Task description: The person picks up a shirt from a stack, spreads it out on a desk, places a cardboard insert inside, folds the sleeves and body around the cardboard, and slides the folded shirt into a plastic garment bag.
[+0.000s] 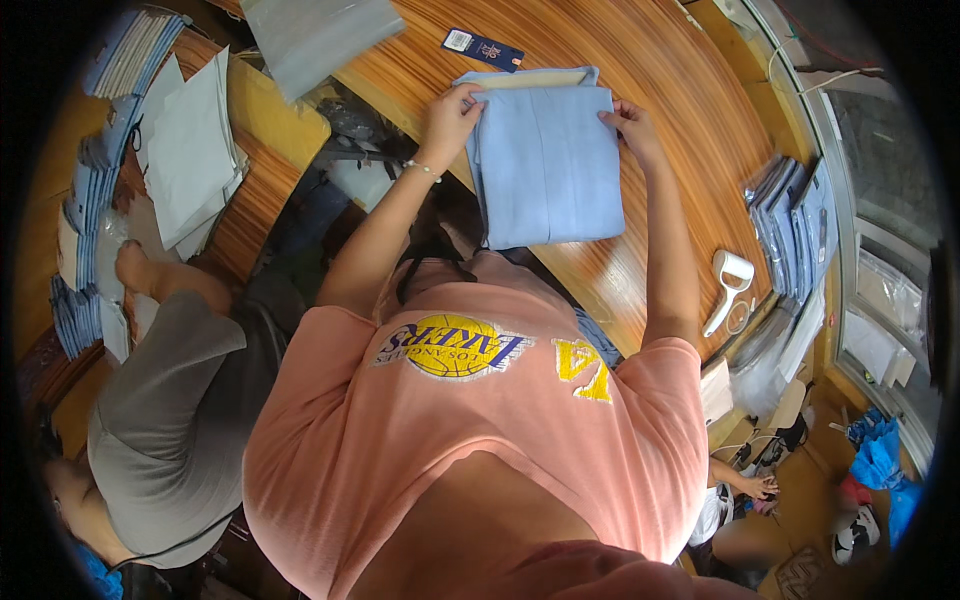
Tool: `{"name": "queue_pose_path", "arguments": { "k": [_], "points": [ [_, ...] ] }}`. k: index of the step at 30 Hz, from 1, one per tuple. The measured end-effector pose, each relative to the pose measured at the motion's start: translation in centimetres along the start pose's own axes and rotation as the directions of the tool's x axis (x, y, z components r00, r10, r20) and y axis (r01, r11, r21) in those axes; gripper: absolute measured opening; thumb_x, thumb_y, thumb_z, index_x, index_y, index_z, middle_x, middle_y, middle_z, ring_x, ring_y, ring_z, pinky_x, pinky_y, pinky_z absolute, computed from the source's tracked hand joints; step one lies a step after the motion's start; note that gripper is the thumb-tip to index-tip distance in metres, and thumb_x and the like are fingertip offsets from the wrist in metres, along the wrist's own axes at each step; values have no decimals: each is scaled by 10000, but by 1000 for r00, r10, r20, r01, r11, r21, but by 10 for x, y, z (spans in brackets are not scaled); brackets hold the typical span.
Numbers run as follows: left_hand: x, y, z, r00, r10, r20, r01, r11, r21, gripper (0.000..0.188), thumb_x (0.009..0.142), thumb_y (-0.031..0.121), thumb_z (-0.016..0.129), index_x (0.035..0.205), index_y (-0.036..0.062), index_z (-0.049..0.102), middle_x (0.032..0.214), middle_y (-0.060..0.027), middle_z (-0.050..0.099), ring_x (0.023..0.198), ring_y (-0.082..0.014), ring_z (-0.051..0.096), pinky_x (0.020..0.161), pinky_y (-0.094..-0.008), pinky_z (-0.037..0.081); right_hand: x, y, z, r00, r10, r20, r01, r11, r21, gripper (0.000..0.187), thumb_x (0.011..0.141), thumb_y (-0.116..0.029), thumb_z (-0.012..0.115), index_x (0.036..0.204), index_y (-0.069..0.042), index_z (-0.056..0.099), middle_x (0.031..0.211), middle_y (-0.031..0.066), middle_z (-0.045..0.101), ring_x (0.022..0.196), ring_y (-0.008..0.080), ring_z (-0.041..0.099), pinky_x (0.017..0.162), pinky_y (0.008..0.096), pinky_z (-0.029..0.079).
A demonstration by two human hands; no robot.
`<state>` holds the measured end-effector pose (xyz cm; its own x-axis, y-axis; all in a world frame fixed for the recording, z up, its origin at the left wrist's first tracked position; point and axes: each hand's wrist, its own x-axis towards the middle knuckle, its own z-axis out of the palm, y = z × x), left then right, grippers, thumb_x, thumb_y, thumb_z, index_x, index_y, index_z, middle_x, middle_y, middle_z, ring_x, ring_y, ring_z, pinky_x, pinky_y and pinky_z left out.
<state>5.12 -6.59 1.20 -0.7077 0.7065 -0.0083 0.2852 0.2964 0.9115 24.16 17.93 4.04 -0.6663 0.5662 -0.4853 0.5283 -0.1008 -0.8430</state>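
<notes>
A folded light blue garment [553, 165] lies on the wood-grain table in front of me, its lower edge near the table's front. Along its far edge a pale cream strip [540, 79] shows between the layers; I cannot tell what it is. My left hand [455, 122] pinches the garment's far left corner between thumb and fingers. At the far right corner, my right hand [632, 128] grips the edge in the same way. Just beyond the cloth lies a dark blue hang tag [483, 50] with a white label on it.
A white lint roller [730, 285] and a stack of bagged blue garments [795, 225] are at right. Clear plastic bags [320, 40] lie far left. Beside white sheets [190, 150] and blue stacks [90, 200] sits a co-worker in grey [165, 420]. Another person's hand [757, 487] shows lower right.
</notes>
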Motion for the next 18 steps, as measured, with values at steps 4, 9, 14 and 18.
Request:
{"name": "queue_pose_path", "arguments": {
  "k": [4,9,14,18],
  "points": [
    [0,-14,3,998,-25,-51,10,964,-265,186,823,39,576,1007,24,561,740,-74,596,608,-167,581,581,-308,474,-8,-45,9,976,217,26,-217,976,-14,229,789,-171,664,971,-40,616,814,43,620,703,126,564,631,245,438],
    [0,-14,-6,964,93,-249,-186,905,-383,158,849,22,531,1006,32,528,692,-36,548,585,-127,500,570,-281,444,13,-48,22,999,-3,46,-1,996,90,203,796,-195,668,920,-40,626,765,19,603,648,107,541,564,243,425],
    [3,8,-23,993,45,-113,-47,999,-14,149,821,-3,514,967,17,537,690,-126,543,600,-200,533,580,-309,429,36,-16,26,972,-215,-91,210,976,-56,169,786,-199,696,817,-56,611,718,-15,575,592,73,502,514,217,386],
    [11,-31,-25,965,9,-263,-63,978,-197,124,825,31,498,927,0,563,718,-154,575,638,-223,568,604,-336,443,26,-53,38,998,48,48,-48,999,-20,180,776,-195,704,814,-44,614,707,3,584,596,84,515,522,227,400]
  ]
}}
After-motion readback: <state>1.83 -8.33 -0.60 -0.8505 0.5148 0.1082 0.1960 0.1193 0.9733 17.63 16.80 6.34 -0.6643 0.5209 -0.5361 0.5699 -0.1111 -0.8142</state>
